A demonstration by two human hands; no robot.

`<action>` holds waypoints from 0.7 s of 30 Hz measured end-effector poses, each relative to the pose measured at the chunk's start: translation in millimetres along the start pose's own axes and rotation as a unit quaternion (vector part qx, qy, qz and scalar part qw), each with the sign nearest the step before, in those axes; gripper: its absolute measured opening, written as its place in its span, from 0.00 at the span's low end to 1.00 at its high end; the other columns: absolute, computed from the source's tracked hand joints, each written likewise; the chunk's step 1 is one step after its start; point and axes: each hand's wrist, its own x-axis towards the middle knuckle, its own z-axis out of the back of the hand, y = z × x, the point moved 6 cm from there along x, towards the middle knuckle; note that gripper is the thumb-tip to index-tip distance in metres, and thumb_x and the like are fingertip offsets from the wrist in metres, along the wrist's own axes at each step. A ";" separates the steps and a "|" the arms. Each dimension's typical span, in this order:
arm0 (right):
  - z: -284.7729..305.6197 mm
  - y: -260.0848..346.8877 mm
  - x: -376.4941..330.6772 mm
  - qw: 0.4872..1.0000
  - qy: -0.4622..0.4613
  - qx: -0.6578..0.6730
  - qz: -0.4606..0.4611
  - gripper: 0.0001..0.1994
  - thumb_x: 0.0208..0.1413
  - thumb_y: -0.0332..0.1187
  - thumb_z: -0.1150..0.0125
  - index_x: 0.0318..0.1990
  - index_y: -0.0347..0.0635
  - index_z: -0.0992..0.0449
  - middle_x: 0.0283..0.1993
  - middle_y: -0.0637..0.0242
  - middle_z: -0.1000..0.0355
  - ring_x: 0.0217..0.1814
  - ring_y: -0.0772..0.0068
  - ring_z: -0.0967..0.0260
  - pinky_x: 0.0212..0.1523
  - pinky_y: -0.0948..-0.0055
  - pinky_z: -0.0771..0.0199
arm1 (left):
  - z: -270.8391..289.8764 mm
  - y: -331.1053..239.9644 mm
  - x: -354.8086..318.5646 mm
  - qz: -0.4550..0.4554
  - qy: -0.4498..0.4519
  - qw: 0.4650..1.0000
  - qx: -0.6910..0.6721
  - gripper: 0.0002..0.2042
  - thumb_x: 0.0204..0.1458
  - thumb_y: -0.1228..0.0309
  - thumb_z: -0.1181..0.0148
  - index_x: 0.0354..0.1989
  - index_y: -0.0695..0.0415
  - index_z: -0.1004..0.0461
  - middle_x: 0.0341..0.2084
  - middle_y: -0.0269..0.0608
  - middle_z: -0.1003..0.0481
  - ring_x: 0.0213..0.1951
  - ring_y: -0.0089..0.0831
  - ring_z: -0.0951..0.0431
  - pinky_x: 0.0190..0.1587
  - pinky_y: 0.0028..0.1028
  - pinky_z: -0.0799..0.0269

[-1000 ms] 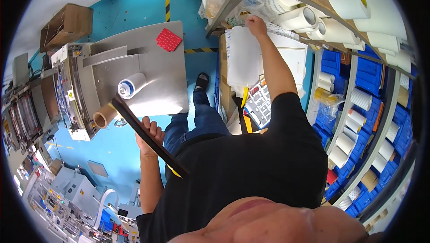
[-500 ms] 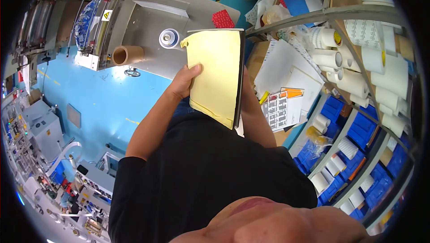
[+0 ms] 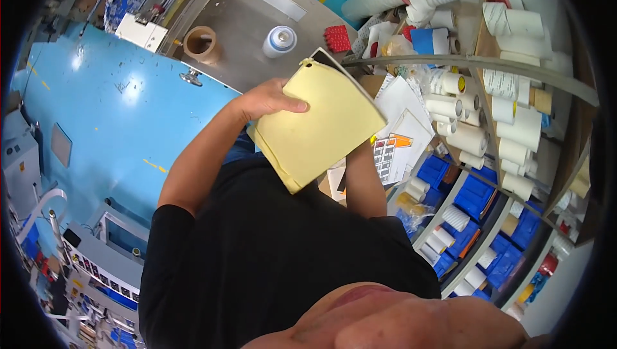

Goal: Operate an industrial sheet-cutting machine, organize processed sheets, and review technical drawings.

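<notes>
A flat, dark-backed board with a pale yellow sheet over its face is held up in front of my body, tilted. The sheet is creased along its lower left edge, and its top corner is folded, showing the dark layer. My left hand grips the upper left edge, thumb pressed on the yellow face and the other fingers behind. At the lower right, my right forearm passes behind the board, which hides that hand and its fingers. A spray can and a brown cardboard tube stand beyond the board on a metal table.
The grey metal table adjoins a machine at the left. A red patterned piece lies on its far right corner. Papers and shelves with white rolls and blue bins fill the right side.
The board has turned clockwise, its lower end swinging left and its upper right corner moving right. My left hand stays on its edge. The head view has shifted, too.
</notes>
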 end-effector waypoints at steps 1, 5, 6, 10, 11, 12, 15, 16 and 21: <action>8.6 2.2 4.2 1.000 0.003 -0.019 0.001 0.18 0.61 0.38 0.52 0.52 0.34 0.30 0.46 0.56 0.28 0.50 0.65 0.32 0.54 0.66 0.34 | 8.3 -3.0 -6.9 0.001 -0.010 0.998 0.068 0.28 0.43 0.63 0.30 0.52 0.63 0.31 0.43 0.42 0.24 0.43 0.29 0.23 0.49 0.29 0.29; -102.5 74.7 31.5 0.980 0.118 0.156 0.034 0.16 0.57 0.32 0.58 0.43 0.29 0.27 0.20 0.73 0.43 0.22 0.78 0.47 0.26 0.76 0.44 | 25.6 -19.4 -36.5 0.000 -0.027 0.989 0.146 0.26 0.41 0.63 0.29 0.49 0.63 0.28 0.40 0.42 0.23 0.41 0.28 0.23 0.47 0.27 0.29; -108.2 79.4 43.5 0.976 0.131 0.173 -0.008 0.17 0.58 0.33 0.57 0.45 0.29 0.27 0.19 0.74 0.46 0.20 0.79 0.50 0.24 0.77 0.47 | 26.3 -24.3 -41.6 0.010 -0.029 0.984 0.175 0.27 0.40 0.63 0.28 0.48 0.63 0.27 0.39 0.41 0.22 0.40 0.28 0.23 0.46 0.27 0.29; -144.6 93.5 89.6 0.972 0.208 0.027 -0.105 0.22 0.57 0.42 0.52 0.48 0.29 0.28 0.18 0.77 0.45 0.18 0.82 0.52 0.22 0.83 0.51 | 30.3 -23.8 -43.1 0.075 -0.031 0.960 0.270 0.27 0.38 0.64 0.28 0.47 0.62 0.27 0.37 0.39 0.22 0.38 0.26 0.23 0.45 0.25 0.30; -152.8 101.4 94.8 0.972 0.208 0.028 -0.106 0.22 0.57 0.42 0.52 0.48 0.29 0.28 0.18 0.77 0.45 0.18 0.82 0.52 0.22 0.83 0.51 | 29.2 -23.5 -42.8 0.075 -0.032 0.960 0.269 0.27 0.38 0.64 0.28 0.47 0.62 0.27 0.37 0.39 0.22 0.38 0.26 0.23 0.45 0.25 0.30; -168.0 103.4 95.3 0.937 0.288 -0.152 -0.123 0.22 0.56 0.41 0.50 0.50 0.30 0.28 0.18 0.76 0.43 0.18 0.83 0.49 0.22 0.83 0.49 | 30.9 -23.3 -43.1 0.078 -0.049 0.961 0.262 0.27 0.38 0.63 0.28 0.47 0.62 0.27 0.37 0.39 0.22 0.38 0.26 0.23 0.45 0.25 0.30; -203.8 125.7 69.1 0.786 0.420 -0.436 -0.125 0.20 0.53 0.37 0.43 0.51 0.35 0.26 0.21 0.74 0.34 0.21 0.86 0.41 0.23 0.84 0.44 | 44.9 -27.6 -55.0 0.065 -0.103 0.966 0.229 0.27 0.38 0.63 0.28 0.47 0.63 0.26 0.37 0.40 0.22 0.37 0.28 0.22 0.44 0.26 0.28; -203.8 130.7 59.9 0.740 0.433 -0.496 -0.135 0.18 0.52 0.35 0.43 0.50 0.36 0.25 0.22 0.74 0.33 0.23 0.87 0.39 0.24 0.84 0.43 | 53.2 -30.3 -61.8 0.050 -0.136 0.968 0.202 0.26 0.38 0.63 0.28 0.46 0.63 0.25 0.36 0.41 0.21 0.37 0.30 0.21 0.44 0.27 0.28; -158.1 129.1 20.9 0.800 0.344 -0.468 -0.152 0.18 0.52 0.30 0.41 0.51 0.36 0.26 0.24 0.75 0.32 0.27 0.86 0.37 0.30 0.81 0.36 | 68.8 -32.8 -58.4 -0.055 -0.217 0.974 0.041 0.22 0.42 0.68 0.29 0.45 0.66 0.26 0.36 0.44 0.22 0.33 0.29 0.20 0.39 0.27 0.25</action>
